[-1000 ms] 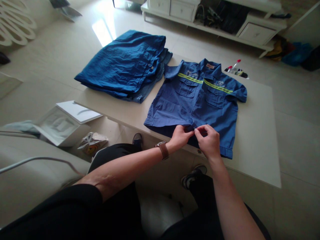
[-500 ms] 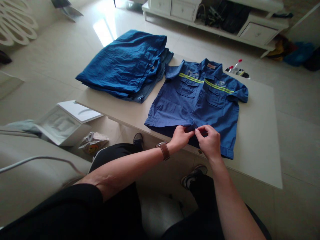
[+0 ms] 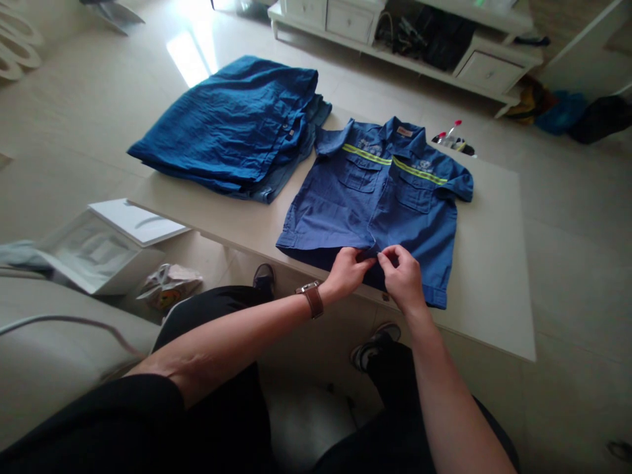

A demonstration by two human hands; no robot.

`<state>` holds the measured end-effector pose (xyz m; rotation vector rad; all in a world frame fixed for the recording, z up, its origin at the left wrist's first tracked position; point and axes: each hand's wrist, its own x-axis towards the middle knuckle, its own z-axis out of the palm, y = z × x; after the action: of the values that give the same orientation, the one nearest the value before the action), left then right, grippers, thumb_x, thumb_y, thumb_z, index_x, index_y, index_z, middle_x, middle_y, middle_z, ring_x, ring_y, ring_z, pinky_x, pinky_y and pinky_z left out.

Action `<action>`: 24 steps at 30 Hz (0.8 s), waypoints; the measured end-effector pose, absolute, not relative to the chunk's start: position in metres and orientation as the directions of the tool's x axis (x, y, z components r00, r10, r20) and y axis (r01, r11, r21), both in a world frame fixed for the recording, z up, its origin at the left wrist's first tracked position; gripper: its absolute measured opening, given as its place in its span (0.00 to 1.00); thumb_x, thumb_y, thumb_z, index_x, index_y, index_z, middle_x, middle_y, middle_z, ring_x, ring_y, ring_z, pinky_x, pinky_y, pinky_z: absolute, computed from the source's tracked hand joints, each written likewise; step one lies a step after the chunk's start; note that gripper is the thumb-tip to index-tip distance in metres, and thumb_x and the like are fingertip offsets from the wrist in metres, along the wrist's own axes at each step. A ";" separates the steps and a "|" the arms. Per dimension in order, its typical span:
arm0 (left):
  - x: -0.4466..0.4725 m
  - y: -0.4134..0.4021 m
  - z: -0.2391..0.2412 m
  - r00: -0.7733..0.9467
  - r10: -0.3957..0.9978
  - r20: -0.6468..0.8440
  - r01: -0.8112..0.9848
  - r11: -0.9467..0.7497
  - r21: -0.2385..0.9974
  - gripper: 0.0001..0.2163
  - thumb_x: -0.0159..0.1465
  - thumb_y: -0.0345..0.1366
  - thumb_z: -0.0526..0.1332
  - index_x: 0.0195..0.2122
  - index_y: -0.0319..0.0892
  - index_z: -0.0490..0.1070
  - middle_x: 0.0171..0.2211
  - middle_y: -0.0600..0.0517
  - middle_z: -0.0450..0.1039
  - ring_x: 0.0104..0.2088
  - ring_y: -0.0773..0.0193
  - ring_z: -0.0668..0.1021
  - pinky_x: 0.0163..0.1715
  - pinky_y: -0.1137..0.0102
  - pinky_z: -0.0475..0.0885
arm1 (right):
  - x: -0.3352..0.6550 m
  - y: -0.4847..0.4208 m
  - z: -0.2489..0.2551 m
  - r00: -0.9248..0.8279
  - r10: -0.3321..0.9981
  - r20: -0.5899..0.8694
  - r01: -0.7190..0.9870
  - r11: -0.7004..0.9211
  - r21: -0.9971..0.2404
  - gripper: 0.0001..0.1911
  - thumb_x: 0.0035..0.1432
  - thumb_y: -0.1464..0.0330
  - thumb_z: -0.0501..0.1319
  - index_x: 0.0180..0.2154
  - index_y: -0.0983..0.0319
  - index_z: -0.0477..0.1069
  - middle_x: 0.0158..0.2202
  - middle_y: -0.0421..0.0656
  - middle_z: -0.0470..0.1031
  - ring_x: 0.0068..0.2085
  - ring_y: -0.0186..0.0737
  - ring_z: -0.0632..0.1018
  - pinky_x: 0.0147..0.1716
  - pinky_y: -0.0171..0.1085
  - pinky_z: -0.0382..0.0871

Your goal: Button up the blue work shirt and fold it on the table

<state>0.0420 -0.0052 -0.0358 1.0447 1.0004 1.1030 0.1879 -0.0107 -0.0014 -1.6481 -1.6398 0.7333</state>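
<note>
A blue short-sleeved work shirt (image 3: 419, 227) lies front side up on a pale table (image 3: 486, 263), its collar pointing away from me. Yellow reflective strips cross its chest above two flap pockets. At the bottom of the front opening, my left hand (image 3: 345, 271) is closed on the hem, with a brown-strapped watch (image 3: 311, 297) on its wrist. Just to the right, my right hand (image 3: 402, 275) pinches the front edge of the shirt between thumb and forefinger. The small spot between the fingertips is too tiny to make out.
Folded blue cloth (image 3: 232, 125) is stacked on the table's left part. Red-capped bottles (image 3: 449, 133) show beyond the shirt. An open white box (image 3: 113, 247) and a crinkled bag (image 3: 168, 286) are on the floor at left. A white cabinet (image 3: 345, 23) stands behind.
The whole view has shifted a little, so everything appears further left. Both hands keep their grip at the shirt's lower front edge; the shirt looks unchanged.
</note>
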 end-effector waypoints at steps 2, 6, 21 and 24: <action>0.040 -0.006 -0.036 0.172 0.981 -0.093 -0.144 0.119 0.982 0.07 0.58 0.37 0.66 0.31 0.37 0.75 0.29 0.52 0.75 0.31 0.67 0.70 0.35 0.71 0.66 | 0.189 -0.009 -0.004 0.057 0.998 -0.014 0.516 -0.042 -0.855 0.14 0.57 0.55 0.62 0.30 0.58 0.69 0.29 0.40 0.72 0.33 0.41 0.71 0.37 0.40 0.64; 0.036 -0.008 -0.034 0.205 0.975 -0.083 -0.135 0.113 0.984 0.07 0.58 0.36 0.67 0.31 0.37 0.75 0.28 0.53 0.74 0.30 0.68 0.70 0.33 0.71 0.65 | 0.191 -0.006 -0.005 0.044 0.979 -0.201 0.297 -0.205 -0.932 0.17 0.49 0.52 0.65 0.28 0.58 0.67 0.26 0.37 0.65 0.30 0.38 0.66 0.34 0.38 0.60; -0.004 -0.021 -0.004 0.831 0.173 -0.529 0.452 0.345 0.823 0.20 0.66 0.49 0.63 0.25 0.37 0.78 0.26 0.44 0.81 0.27 0.59 0.82 0.31 0.66 0.75 | 0.192 -0.036 -0.016 -0.007 0.966 -0.259 0.630 -0.197 -0.751 0.07 0.50 0.66 0.60 0.23 0.58 0.65 0.22 0.37 0.68 0.29 0.38 0.68 0.32 0.36 0.58; -0.019 -0.012 0.002 0.789 0.320 -0.525 0.446 0.289 0.847 0.17 0.68 0.45 0.60 0.32 0.38 0.79 0.27 0.46 0.81 0.27 0.61 0.81 0.29 0.69 0.74 | 0.186 -0.048 -0.021 -0.059 0.949 -0.309 0.732 -0.169 -0.660 0.08 0.52 0.71 0.62 0.22 0.59 0.68 0.23 0.38 0.69 0.28 0.38 0.68 0.32 0.36 0.57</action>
<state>-0.0194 -0.0117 0.0023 1.3071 0.7078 -0.0946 0.1859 -0.0478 -0.0215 -1.9266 -1.8054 1.0607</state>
